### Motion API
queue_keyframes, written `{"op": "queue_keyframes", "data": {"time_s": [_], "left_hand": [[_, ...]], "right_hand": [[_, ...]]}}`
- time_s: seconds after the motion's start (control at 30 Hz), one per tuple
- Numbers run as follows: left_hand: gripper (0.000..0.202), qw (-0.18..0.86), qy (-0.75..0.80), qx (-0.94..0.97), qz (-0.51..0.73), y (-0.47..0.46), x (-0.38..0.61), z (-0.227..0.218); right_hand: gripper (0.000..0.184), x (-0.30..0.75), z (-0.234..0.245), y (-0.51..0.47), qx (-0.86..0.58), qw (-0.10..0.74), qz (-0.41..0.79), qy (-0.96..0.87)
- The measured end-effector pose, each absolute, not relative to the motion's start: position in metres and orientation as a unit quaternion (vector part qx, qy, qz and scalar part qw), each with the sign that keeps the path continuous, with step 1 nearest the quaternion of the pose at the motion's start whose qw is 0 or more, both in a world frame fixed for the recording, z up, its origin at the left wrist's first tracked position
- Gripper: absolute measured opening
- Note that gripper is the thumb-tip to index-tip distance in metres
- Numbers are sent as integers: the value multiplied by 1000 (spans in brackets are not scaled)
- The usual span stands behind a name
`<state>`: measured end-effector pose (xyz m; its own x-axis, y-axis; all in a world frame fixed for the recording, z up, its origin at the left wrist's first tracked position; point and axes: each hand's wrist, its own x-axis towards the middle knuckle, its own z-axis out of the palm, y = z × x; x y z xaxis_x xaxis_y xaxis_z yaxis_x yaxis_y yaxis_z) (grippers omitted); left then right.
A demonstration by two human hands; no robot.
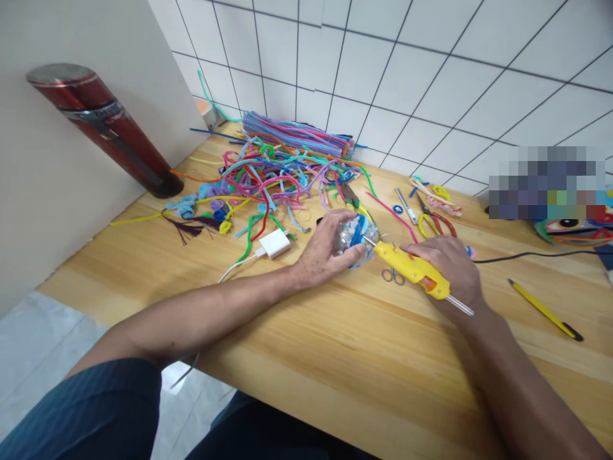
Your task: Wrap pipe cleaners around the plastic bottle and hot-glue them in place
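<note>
My left hand (322, 248) is curled round a clear, glittery rounded piece with a blue band (355, 237), whose exact kind I cannot make out. In my right hand (454, 267) is a yellow hot glue gun (414, 269), gripped by the handle. Its metal nozzle points left and meets the banded piece, or comes very close to it. A clear glue stick (460, 305) sticks out of the gun's rear end. Small metal finger rings (393, 276), like those of little scissors, lie under the gun. Pliers (351, 197) rest just behind the banded piece.
A tangle of coloured pipe cleaners (272, 176) and a straight bundle (297, 134) lie by the tiled wall. A red flask (108, 131) stands at left, a white charger (274, 244) nearer. Right are scissors (437, 222), a utility knife (406, 206), a yellow pen (543, 308) and a cord (527, 257).
</note>
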<state>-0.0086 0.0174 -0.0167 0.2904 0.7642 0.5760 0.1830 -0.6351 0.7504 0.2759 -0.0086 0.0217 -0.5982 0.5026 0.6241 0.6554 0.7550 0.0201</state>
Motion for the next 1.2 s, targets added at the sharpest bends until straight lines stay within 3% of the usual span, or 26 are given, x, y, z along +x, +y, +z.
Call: {"op": "queue_keyframes", "data": {"time_s": [1.2], "left_hand": [[52,283,323,754,497,18,-10,-19]], "right_hand": [[23,276,23,-8,-314,332,-85,-885]]}}
